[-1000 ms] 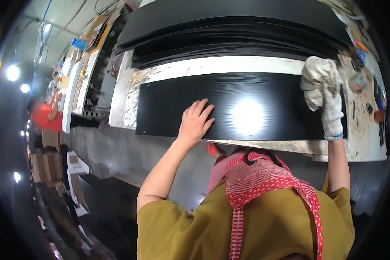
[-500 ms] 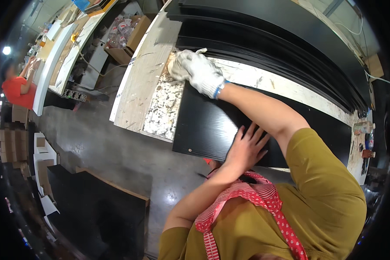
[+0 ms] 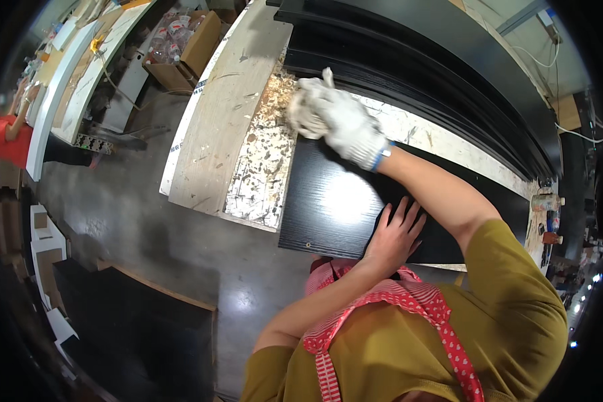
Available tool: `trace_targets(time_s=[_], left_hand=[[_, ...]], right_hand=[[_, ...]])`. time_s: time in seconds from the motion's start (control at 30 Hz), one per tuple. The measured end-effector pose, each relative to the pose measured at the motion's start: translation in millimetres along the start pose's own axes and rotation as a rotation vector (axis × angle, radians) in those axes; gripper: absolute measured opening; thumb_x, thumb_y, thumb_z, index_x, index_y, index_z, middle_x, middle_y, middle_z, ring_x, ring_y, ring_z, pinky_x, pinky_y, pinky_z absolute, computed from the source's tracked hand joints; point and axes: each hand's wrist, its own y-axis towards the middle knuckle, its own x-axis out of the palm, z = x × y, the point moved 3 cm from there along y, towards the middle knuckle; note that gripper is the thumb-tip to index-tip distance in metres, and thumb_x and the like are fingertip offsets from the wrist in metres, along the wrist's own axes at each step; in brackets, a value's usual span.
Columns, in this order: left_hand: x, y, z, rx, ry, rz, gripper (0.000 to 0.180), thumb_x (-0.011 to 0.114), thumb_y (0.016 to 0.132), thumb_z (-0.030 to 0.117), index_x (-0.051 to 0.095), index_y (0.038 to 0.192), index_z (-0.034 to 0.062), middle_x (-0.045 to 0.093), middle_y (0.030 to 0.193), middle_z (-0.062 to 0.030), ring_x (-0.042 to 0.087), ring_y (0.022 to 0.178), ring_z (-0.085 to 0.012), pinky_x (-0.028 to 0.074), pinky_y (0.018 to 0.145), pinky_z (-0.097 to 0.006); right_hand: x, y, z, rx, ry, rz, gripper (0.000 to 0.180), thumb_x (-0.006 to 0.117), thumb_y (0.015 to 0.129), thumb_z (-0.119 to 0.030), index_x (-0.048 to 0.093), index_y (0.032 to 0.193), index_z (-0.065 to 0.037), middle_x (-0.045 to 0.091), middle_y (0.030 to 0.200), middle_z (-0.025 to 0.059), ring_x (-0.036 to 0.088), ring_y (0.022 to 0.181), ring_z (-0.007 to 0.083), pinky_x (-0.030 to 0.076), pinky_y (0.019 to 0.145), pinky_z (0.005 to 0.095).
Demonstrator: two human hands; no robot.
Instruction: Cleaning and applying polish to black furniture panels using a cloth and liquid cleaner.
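— At the bench's (image 3: 211, 144) near edge, what are the hands doing?
— The left hand (image 3: 394, 236) is pressing flat on the black panel (image 3: 335, 201), fingers spread apart. The right hand (image 3: 345, 124), gloved white, is curling its fingers closed around a rag (image 3: 303, 115) at the panel's eleven o'clock corner.
— And the arm?
— It is reaching across, elbow bent. More black boards (image 3: 442, 67) are lying at twelve o'clock; the grey floor (image 3: 134, 221) is showing at nine.

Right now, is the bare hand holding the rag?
No: the gloved right hand grips the rag at the black panel's far end, while the bare left hand lies flat on the panel.
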Motion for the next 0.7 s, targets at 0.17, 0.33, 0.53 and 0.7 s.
trace_targets(time_s=[0.17, 0.33, 0.53, 0.7], left_hand=[[1, 2, 2, 0.000, 0.040, 0.016, 0.055, 0.063, 0.089, 0.034, 0.049, 0.137, 0.0117, 0.039, 0.143, -0.0130, 0.033, 0.137, -0.0332, 0.030, 0.109, -0.056], [-4, -1, 7, 0.028, 0.034, 0.050, 0.052, 0.063, 0.088, 0.034, 0.052, 0.133, 0.0118, 0.041, 0.143, -0.0127, 0.035, 0.135, -0.0338, 0.031, 0.108, -0.055], [2, 0, 5, 0.019, 0.049, 0.035, 0.054, 0.065, 0.086, 0.033, 0.053, 0.133, 0.0102, 0.039, 0.146, -0.0136, 0.034, 0.135, -0.0341, 0.030, 0.109, -0.053], [2, 0, 4, 0.011, 0.015, 0.051, 0.052, 0.066, 0.084, 0.032, 0.054, 0.130, 0.0095, 0.048, 0.131, -0.0145, 0.040, 0.129, -0.0330, 0.032, 0.107, -0.054]], right_hand=[[-15, 1, -11, 0.085, -0.103, 0.029, 0.028, 0.058, 0.081, -0.005, 0.062, 0.109, -0.005, 0.061, 0.108, 0.0168, 0.058, 0.108, 0.0341, 0.049, 0.094, 0.0417], [-9, 29, -9, -0.052, -0.004, 0.078, 0.020, 0.059, 0.078, -0.003, 0.062, 0.098, -0.002, 0.063, 0.099, 0.0180, 0.061, 0.098, 0.0350, 0.050, 0.087, 0.0428], [-39, -12, 24, 0.052, 0.550, 0.279, 0.019, 0.059, 0.081, -0.013, 0.063, 0.097, -0.004, 0.066, 0.092, 0.0210, 0.066, 0.089, 0.0341, 0.054, 0.078, 0.0434], [-27, -17, -61, -0.271, -0.020, -0.047, 0.024, 0.058, 0.074, -0.010, 0.060, 0.097, -0.004, 0.059, 0.103, 0.0174, 0.061, 0.093, 0.0398, 0.056, 0.072, 0.0451]])
